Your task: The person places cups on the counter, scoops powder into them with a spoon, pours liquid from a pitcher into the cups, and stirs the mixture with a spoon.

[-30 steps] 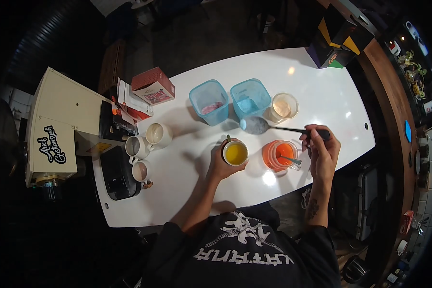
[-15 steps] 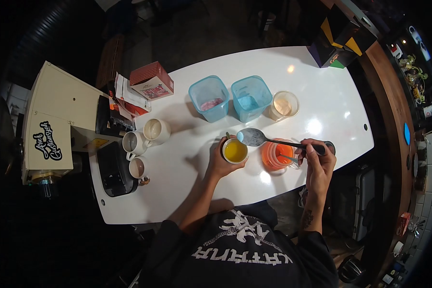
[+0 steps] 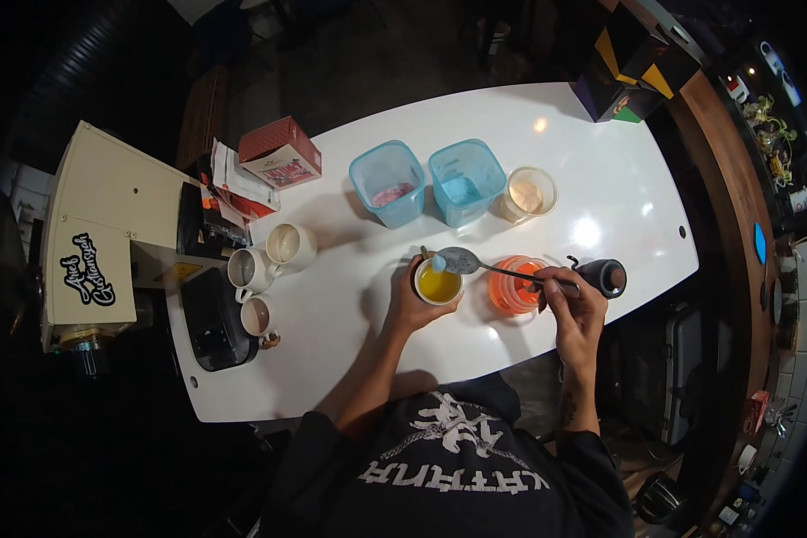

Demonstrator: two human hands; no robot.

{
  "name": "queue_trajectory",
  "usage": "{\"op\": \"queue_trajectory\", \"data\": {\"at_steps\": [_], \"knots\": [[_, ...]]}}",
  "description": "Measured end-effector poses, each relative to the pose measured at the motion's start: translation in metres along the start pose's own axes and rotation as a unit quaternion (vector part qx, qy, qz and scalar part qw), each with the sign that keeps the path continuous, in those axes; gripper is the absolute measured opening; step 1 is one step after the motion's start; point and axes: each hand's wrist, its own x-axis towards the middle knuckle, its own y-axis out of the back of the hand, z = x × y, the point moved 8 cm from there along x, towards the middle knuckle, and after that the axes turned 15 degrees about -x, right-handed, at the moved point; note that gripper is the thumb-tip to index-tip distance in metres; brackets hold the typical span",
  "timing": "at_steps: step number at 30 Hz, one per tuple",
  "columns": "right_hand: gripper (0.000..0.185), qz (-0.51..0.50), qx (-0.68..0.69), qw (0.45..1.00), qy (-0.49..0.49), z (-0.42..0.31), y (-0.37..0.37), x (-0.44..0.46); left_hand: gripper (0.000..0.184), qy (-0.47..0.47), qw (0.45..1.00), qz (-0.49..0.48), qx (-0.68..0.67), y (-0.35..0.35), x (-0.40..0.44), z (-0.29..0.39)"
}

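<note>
My left hand [image 3: 410, 300] is wrapped round a cup [image 3: 438, 283] of yellow liquid. My right hand [image 3: 577, 314] grips the handle of a black spoon [image 3: 500, 271]. The spoon's bowl, with light blue powder [image 3: 438, 264] at its tip, is over the cup's upper rim. Under the spoon handle stands a glass jar of orange-red liquid [image 3: 508, 292]. Just right of my right hand is a black pot [image 3: 604, 277]. Beyond the cup are a blue tub with pink powder [image 3: 388, 186], a blue tub with blue powder [image 3: 464, 184] and a clear container of beige powder [image 3: 528, 194].
Three mugs [image 3: 290, 247] stand at the left beside a cream-coloured machine [image 3: 108, 233]. A red box [image 3: 281, 154] and opened packets [image 3: 245, 184] lie behind them. A black box with coloured patches [image 3: 635, 72] is at the white table's [image 3: 350, 386] far right corner.
My right hand has brought the spoon left and toward me, from beside the clear container to the cup's rim. The black pot behind that hand now shows more. My left hand still holds the cup.
</note>
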Motion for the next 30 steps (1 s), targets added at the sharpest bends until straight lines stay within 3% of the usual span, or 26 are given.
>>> {"op": "queue_trajectory", "data": {"at_steps": [18,21,23,30], "knots": [[0.013,-0.036,-0.139,0.987,0.068,-0.03,0.0,0.0,0.07,-0.005,0.999,0.017,-0.035,0.0,0.0,0.003],[0.013,-0.01,-0.117,0.99,0.081,-0.028,0.004,0.0,0.067,-0.034,0.999,0.005,0.022,-0.001,0.0,0.006],[0.015,0.063,-0.05,0.995,0.066,-0.026,0.014,0.0,0.066,-0.042,0.999,0.0,0.014,-0.002,0.001,0.009],[0.02,0.143,0.074,0.986,0.037,-0.008,0.041,0.025,0.065,-0.043,0.999,-0.007,0.001,-0.002,0.001,0.008]]}}
